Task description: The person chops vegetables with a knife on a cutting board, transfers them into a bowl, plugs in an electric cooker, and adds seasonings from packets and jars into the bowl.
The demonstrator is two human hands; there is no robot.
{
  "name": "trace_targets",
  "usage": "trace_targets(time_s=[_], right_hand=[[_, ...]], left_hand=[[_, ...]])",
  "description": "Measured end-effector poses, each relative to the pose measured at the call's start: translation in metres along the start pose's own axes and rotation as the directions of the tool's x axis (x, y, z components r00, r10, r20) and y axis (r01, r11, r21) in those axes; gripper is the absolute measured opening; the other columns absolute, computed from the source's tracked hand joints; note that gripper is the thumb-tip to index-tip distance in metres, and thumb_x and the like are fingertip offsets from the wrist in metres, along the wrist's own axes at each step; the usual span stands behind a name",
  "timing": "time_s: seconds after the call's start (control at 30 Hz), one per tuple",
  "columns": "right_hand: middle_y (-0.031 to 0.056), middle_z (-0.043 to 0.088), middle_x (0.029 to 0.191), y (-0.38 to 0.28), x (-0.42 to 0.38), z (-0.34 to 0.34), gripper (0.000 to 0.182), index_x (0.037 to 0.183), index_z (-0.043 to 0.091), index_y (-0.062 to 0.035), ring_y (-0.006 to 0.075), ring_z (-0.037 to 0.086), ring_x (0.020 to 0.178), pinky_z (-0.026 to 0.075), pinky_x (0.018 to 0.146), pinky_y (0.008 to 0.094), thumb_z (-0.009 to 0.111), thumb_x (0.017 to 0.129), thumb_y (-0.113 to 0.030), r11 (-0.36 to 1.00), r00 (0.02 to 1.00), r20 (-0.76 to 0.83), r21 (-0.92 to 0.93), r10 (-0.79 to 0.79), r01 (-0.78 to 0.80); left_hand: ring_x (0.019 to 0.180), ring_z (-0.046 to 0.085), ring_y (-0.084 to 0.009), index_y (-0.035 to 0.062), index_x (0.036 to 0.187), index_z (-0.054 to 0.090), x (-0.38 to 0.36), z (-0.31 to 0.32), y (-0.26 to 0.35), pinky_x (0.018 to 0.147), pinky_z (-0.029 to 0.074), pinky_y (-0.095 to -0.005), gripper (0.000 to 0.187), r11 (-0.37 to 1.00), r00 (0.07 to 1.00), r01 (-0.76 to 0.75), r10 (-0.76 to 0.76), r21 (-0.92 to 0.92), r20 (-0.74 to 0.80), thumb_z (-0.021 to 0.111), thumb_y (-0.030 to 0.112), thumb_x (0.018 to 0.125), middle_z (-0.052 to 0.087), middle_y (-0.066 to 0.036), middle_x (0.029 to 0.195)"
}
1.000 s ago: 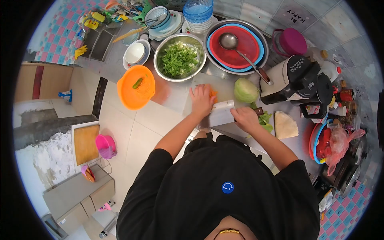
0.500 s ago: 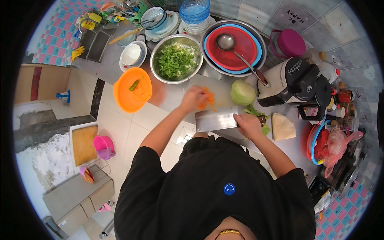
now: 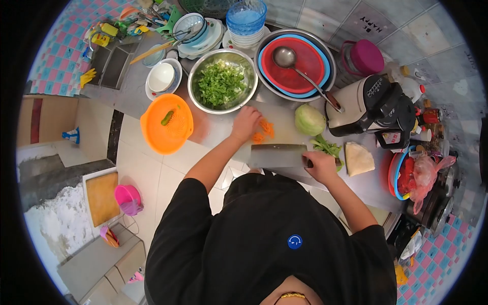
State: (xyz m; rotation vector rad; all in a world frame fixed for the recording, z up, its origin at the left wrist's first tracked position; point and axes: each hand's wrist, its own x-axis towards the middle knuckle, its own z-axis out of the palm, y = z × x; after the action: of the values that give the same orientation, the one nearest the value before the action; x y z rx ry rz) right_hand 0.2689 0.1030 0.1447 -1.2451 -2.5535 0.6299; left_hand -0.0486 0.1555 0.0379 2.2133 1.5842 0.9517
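Observation:
My right hand is closed on the handle of a wide cleaver, whose blade points left near the counter's front edge. My left hand rests at the left side of the chopped orange pieces on the pale cutting board; its fingers are together, and what they hold, if anything, is hidden. A pale green cabbage sits right of the pieces, with leafy greens below it. Behind my left hand stands a steel bowl of chopped greens.
An orange colander with a green pepper stands at the left. Behind are a red basin with a ladle, stacked bowls and white bowls. A beige appliance and a folded flatbread-like piece are at the right.
The cleaver blade has turned from showing its broad face to lying with its spine upward, slightly lower. My left hand has shifted slightly to the left edge of the orange pieces.

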Motion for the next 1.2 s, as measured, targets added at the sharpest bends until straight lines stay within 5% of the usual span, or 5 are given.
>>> trace_targets(time_s=[0.2, 0.33, 0.57, 0.87, 1.2], right_hand=[[0.0121, 0.063, 0.061, -0.010, 0.000, 0.042, 0.024, 0.081, 0.062, 0.0005, 0.0235, 0.063, 0.055, 0.049, 0.055, 0.0358, 0.064, 0.091, -0.022, 0.636, 0.772, 0.113, 0.498, 0.626, -0.589], [0.0082, 0.060, 0.056, 0.006, 0.010, 0.078, 0.033, 0.077, 0.059, 0.0020, 0.0152, 0.054, 0.041, 0.042, 0.042, 0.0316, 0.061, 0.095, -0.026, 0.455, 0.688, 0.209, 0.613, 0.694, -0.646], [0.0057, 0.056, 0.055, 0.017, 0.021, 0.097, 0.035, 0.080, 0.060, -0.0014, 0.0124, 0.048, 0.039, 0.038, 0.037, 0.0295, 0.062, 0.095, -0.032, 0.193, 0.618, 0.459, 0.682, 0.638, -0.706], [0.0066, 0.057, 0.054, -0.035, 0.037, 0.140, 0.033, 0.081, 0.060, 0.0008, 0.0139, 0.050, 0.037, 0.039, 0.036, 0.0302, 0.061, 0.096, -0.029, 0.252, 0.682, 0.461, 0.691, 0.567, -0.677], [0.0074, 0.056, 0.053, -0.051, 0.040, 0.143, 0.030, 0.080, 0.057, -0.0023, 0.0136, 0.047, 0.037, 0.039, 0.035, 0.0295, 0.060, 0.097, -0.027, 0.172, 0.674, 0.509, 0.715, 0.535, -0.677]], left_hand=[[0.133, 0.041, -0.0390, 0.0006, 0.133, 0.051, -0.025, 0.007, -0.001, 0.113, 0.032, -0.0461, 0.046, 0.999, 0.996, 0.048, -0.047, -0.016, 0.077, 0.057, 0.018, 0.091, 0.048, -0.020, 0.140], [0.138, 0.034, -0.0395, -0.0024, 0.139, 0.043, -0.029, 0.019, 0.011, 0.116, 0.026, -0.0487, 0.053, 0.994, 0.981, 0.111, -0.113, 0.026, 0.158, 0.053, 0.020, 0.092, 0.041, -0.022, 0.146], [0.139, 0.032, -0.0426, -0.0046, 0.140, 0.040, -0.043, 0.026, 0.014, 0.117, 0.023, -0.0492, 0.058, 0.958, 0.968, 0.250, -0.250, -0.139, 0.019, 0.054, 0.017, 0.089, 0.038, -0.024, 0.148], [0.141, 0.026, -0.0446, -0.0074, 0.144, 0.031, -0.040, 0.044, 0.051, 0.118, 0.019, -0.0491, 0.067, 0.905, 0.891, 0.417, -0.425, -0.078, -0.163, 0.056, 0.025, 0.090, 0.031, -0.028, 0.151], [0.139, 0.031, -0.0457, -0.0070, 0.143, 0.034, -0.043, 0.043, 0.051, 0.116, 0.023, -0.0471, 0.059, 0.812, 0.794, 0.347, -0.521, -0.470, -0.313, 0.051, 0.017, 0.091, 0.033, -0.030, 0.149]])
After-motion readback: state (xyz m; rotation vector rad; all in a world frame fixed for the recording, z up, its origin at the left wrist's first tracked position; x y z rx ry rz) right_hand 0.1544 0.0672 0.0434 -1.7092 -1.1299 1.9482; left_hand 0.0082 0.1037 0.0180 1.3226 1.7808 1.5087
